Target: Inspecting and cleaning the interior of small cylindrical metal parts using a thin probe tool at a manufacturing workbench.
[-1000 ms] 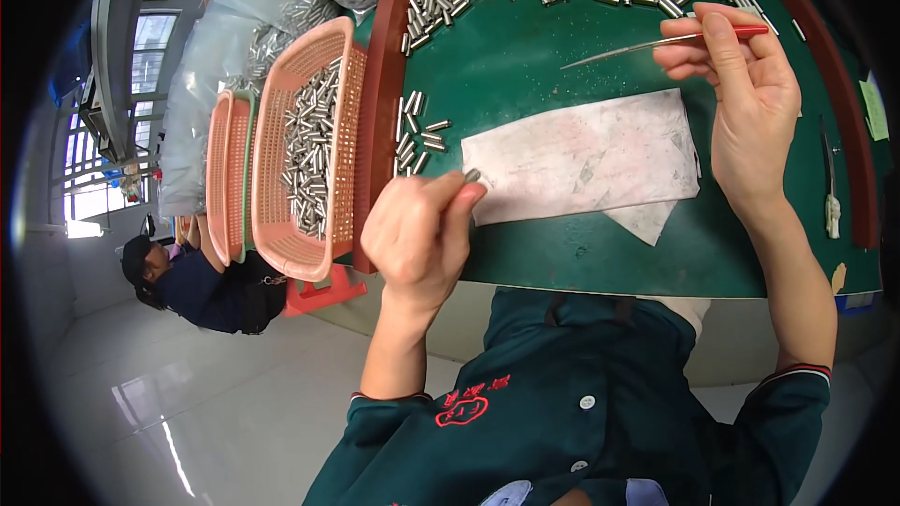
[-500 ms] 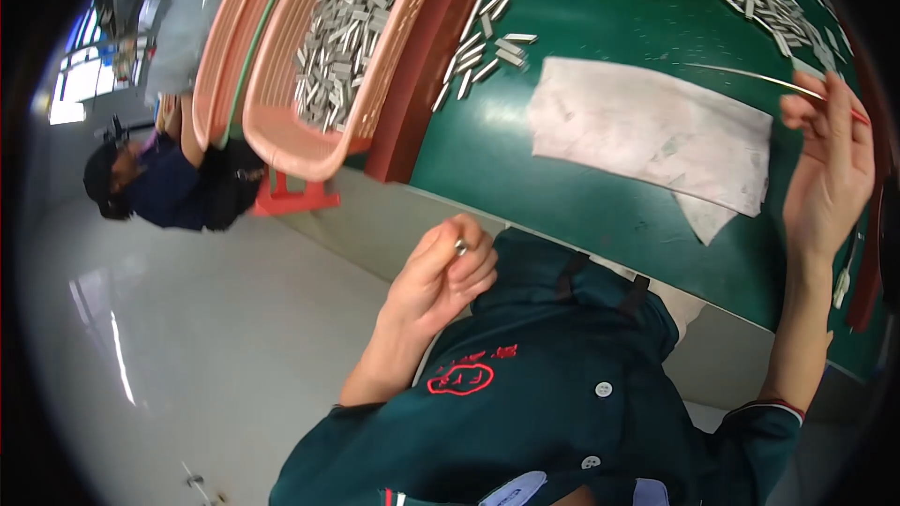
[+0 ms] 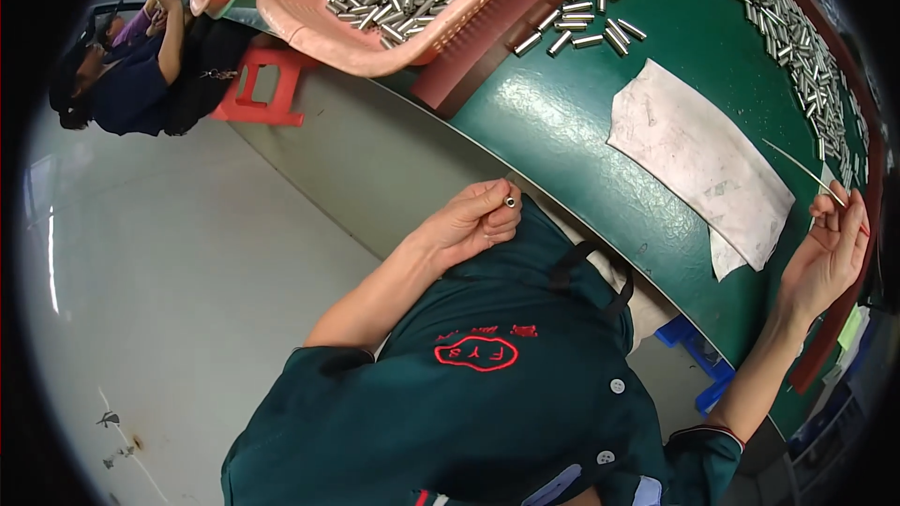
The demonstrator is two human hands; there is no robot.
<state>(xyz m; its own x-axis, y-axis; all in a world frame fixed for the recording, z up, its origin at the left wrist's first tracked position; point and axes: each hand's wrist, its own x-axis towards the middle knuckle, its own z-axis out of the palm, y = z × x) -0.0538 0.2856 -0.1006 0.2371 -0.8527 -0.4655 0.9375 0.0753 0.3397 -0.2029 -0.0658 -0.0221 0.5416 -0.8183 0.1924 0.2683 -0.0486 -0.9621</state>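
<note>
In front of my body, off the table's near edge, my left hand [image 3: 473, 222] is closed around a small metal tube [image 3: 510, 202]. Only the tube's round, hollow end peeks out beside the thumb. Over the right side of the green table, my right hand [image 3: 825, 262] pinches a thin metal rod with a red handle [image 3: 799, 166]. The rod's bare tip points away from the fingers, up and to the left. Between my hands a stained whitish cloth [image 3: 689, 155] lies flat, with one corner sticking out toward me. Beyond it several loose metal tubes [image 3: 577, 23] are scattered.
A long pile of metal tubes [image 3: 797, 47] runs along the far right edge. At the far left stands a pink basket [image 3: 342, 52] full of tubes, beside a red-brown rail [image 3: 492, 47]. Another person [image 3: 131, 84] sits further left near a red stool [image 3: 272, 94].
The whole view has turned, so the table and basket appear tilted. The tube stays in my left hand and the rod in my right; neither has been let go.
</note>
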